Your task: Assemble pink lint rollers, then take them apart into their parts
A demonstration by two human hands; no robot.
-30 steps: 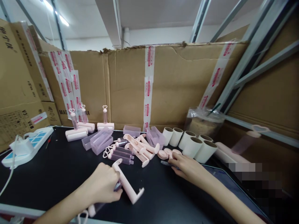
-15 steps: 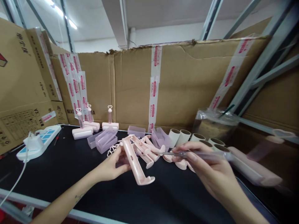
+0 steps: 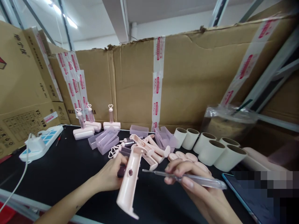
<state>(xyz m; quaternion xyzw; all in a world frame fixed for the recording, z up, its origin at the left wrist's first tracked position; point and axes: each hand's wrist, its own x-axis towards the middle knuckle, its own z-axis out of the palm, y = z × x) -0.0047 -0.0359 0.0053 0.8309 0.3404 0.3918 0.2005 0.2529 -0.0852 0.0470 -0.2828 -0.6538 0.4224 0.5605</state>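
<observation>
Since half a second ago, the pink roller frame (image 3: 127, 190) has swung its lower end toward the person. It sits between the hands: at its left, the left hand (image 3: 109, 175) is curled around a dark purple handle (image 3: 121, 171); at its right, the right hand (image 3: 202, 197) pinches a clear-handled screwdriver (image 3: 205, 181), tip just beside the frame. White rolls (image 3: 212, 153) stand right, beyond it.

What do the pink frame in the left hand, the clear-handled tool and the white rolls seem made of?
Pink frame: probably plastic, glossy, with bright highlights.
Clear-handled tool: likely smooth plastic, see-through; its thin gray shaft looks metal.
White rolls: matte, perhaps paper, showing no shine; brown cores look like cardboard.
</observation>
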